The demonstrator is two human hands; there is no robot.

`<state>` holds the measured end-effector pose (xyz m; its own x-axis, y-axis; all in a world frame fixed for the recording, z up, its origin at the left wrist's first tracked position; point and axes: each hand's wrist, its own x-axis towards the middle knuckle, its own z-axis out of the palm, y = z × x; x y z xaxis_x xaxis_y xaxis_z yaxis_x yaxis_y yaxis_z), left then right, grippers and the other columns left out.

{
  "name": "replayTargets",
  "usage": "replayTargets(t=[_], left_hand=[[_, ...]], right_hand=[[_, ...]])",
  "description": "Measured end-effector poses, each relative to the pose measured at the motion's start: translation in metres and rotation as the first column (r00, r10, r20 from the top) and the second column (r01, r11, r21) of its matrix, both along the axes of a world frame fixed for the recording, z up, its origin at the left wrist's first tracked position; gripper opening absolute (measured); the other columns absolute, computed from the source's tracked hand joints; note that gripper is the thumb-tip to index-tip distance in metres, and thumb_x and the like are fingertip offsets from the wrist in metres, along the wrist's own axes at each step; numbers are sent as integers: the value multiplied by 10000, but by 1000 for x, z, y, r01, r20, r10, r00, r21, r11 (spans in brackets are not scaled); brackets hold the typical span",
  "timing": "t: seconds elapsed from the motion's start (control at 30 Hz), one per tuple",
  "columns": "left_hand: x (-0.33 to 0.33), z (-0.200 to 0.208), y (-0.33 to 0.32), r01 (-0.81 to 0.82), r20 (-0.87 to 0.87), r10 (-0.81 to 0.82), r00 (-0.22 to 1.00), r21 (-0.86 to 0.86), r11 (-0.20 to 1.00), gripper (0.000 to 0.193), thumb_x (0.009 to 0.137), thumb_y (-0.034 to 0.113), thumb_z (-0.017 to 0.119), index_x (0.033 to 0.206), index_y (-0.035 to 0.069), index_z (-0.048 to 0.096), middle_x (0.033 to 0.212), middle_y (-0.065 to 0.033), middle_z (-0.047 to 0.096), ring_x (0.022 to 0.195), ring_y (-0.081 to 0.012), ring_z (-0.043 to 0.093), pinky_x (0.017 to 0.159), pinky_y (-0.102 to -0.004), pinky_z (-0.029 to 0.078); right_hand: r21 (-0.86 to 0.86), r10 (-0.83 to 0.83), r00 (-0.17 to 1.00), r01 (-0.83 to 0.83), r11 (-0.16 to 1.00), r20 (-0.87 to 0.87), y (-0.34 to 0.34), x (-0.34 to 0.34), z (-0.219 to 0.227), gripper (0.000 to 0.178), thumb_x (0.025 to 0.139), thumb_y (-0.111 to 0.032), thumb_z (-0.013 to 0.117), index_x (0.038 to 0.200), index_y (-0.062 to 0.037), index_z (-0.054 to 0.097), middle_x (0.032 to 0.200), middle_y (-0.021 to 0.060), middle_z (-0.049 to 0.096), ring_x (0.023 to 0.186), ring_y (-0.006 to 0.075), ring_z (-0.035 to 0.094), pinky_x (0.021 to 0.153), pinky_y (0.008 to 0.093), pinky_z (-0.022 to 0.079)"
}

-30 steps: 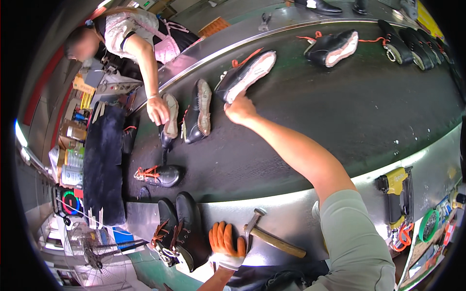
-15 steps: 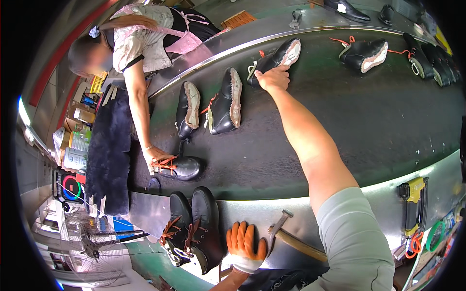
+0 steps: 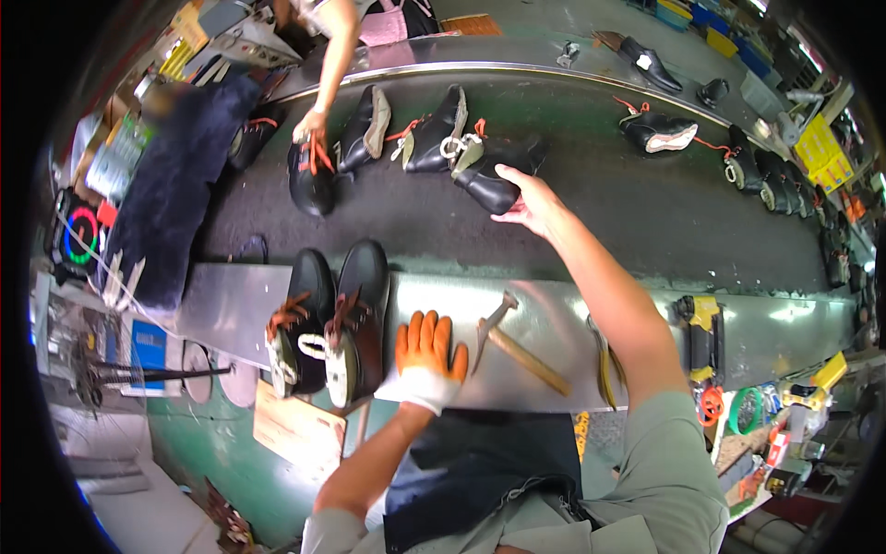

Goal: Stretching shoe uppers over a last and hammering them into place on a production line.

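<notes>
My bare right hand (image 3: 533,205), fingers spread, touches a black boot (image 3: 494,177) on the far belt (image 3: 646,217), not yet lifted, while my gloved left hand (image 3: 426,355) lies flat beside two near boots (image 3: 334,314).

On the bench's (image 3: 554,309) near edge, two boots (image 3: 332,319) lie left of the hammer (image 3: 517,346); behind, a shoe (image 3: 494,180) lies on the belt (image 3: 600,212).

- Yellow sign (image 3: 818,148), a tilted rectangle, at 2 o'clock near the rim.
- Blue rectangular label (image 3: 148,355) at 8 o'clock, left of the desk.
- Brown cardboard package (image 3: 297,429), flat, at 7 o'clock below the desk's edge.
</notes>
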<state>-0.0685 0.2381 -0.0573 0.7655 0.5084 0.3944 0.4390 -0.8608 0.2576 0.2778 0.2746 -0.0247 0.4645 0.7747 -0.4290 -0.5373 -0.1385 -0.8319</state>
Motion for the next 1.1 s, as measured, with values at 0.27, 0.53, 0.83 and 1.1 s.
replayTargets(t=[0.27, 0.53, 0.83, 1.1], left_hand=[[-41, -21, 16, 439, 620, 388, 682, -772, 460, 486, 1091, 310, 491, 1446, -21, 508, 1340, -148, 619, 1232, -246, 592, 1080, -382, 443], [-179, 88, -50, 422, 554, 143, 820, -755, 503, 446, 1075, 135, 472, 1493, -18, 458, 1458, -158, 545, 1366, -250, 507, 1163, -375, 362], [-130, 141, -21, 497, 520, -330, 788, -221, 839, 757, 639, 237, 878, 1318, 42, 605, 1506, -271, 458, 1449, -471, 368, 1187, -501, 320], [-138, 135, -39, 441, 509, -239, 827, -324, 837, 557, 641, 53, 769, 1192, 9, 697, 1457, -234, 539, 1428, -422, 442, 1191, -512, 314]], right_hand=[[745, 461, 743, 74, 663, -484, -126, -222, 18, 496, 1056, -406, 521, 1421, -70, 503, 1364, 180, 604, 1211, 381, 617, 1026, 610, 495], [713, 539, 580, 108, 693, -611, -180, -332, -5, 564, 1061, -427, 501, 1489, -64, 435, 1472, 251, 493, 1330, 484, 501, 1121, 626, 420], [655, 492, 654, 7, 756, -575, -206, -368, 19, 612, 1070, -408, 489, 1565, -100, 302, 1595, 157, 371, 1455, 357, 408, 1176, 652, 337], [664, 540, 670, -94, 742, -509, -212, -366, 4, 613, 1070, -373, 495, 1556, -51, 305, 1583, 162, 396, 1442, 337, 435, 1178, 579, 363]])
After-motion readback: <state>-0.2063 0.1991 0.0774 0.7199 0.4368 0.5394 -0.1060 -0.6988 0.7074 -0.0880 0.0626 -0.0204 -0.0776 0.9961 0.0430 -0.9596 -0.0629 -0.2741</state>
